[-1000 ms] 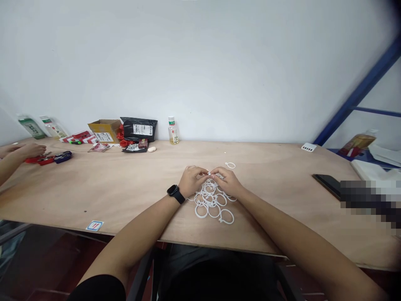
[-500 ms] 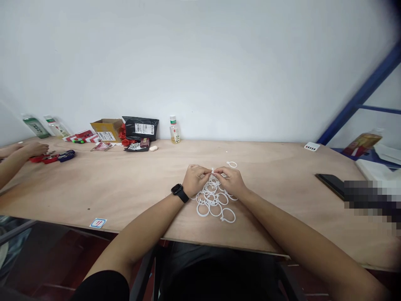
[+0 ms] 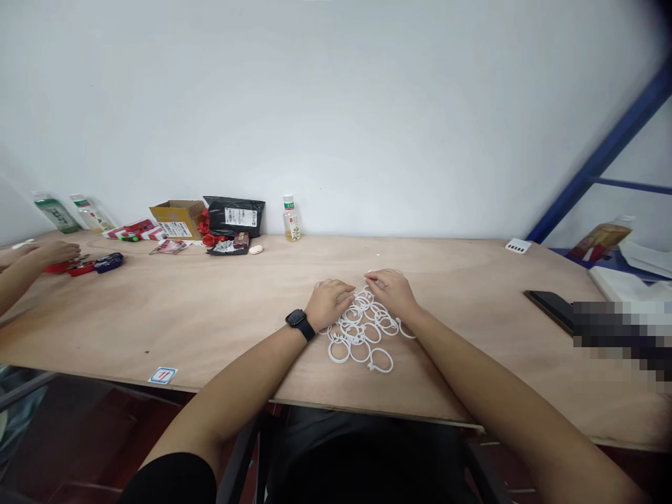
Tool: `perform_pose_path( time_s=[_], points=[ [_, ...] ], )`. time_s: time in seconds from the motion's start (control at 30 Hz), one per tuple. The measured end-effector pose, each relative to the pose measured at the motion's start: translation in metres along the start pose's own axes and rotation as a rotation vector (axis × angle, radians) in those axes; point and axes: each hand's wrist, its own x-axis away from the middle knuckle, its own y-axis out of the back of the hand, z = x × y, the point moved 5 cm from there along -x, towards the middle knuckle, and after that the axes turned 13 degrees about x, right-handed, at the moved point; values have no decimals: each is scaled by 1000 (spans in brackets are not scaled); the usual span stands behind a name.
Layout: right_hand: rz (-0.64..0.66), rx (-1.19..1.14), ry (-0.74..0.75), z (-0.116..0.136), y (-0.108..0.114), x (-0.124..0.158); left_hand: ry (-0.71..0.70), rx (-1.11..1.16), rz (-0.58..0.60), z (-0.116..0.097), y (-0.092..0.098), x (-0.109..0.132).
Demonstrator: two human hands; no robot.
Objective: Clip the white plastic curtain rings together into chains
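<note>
Several white plastic rings with small clasps (image 3: 370,332) lie in an overlapping pile on the table in front of me. My left hand (image 3: 330,304), with a black watch on its wrist, rests at the pile's left edge. Its thumb and index finger are apart, with nothing seen between them. At the far right of the pile is my right hand (image 3: 393,291), its thumb and fingertips pinched on a white ring at the back. Most of that ring is hidden behind the hand; only a sliver shows by the fingertips.
A drink bottle (image 3: 292,220), black mailing bag (image 3: 236,215) and cardboard box (image 3: 178,218) stand along the wall. A black phone (image 3: 549,308) lies at right, near a white multi-port block (image 3: 518,246). At far left, another person's hand (image 3: 57,252) touches red items.
My hands, which met fingertip to fingertip over the pile, have parted. My right hand moved up and right to the ring at the back. Its former ring now lies among the others.
</note>
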Motion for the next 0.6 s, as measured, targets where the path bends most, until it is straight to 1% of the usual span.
perform_pose_path(
  time_s=[0.1,0.13,0.2,0.37,0.47,0.6],
  points=[
    [104,193,-36,-30,-7,-4,31,-28,73,4,-4,0],
    [141,244,-38,-36,-9,-4,39,-30,81,5,-5,1],
    [203,320,-25,-41,-11,-3,45,-20,90,6,-5,1],
    [344,351,6,-25,-16,1,40,5,108,9,-7,0],
    [345,275,42,-17,-19,1,36,14,105,11,-7,0],
    [355,99,159,-17,-26,2,20,18,105,11,-7,0]
  ],
)
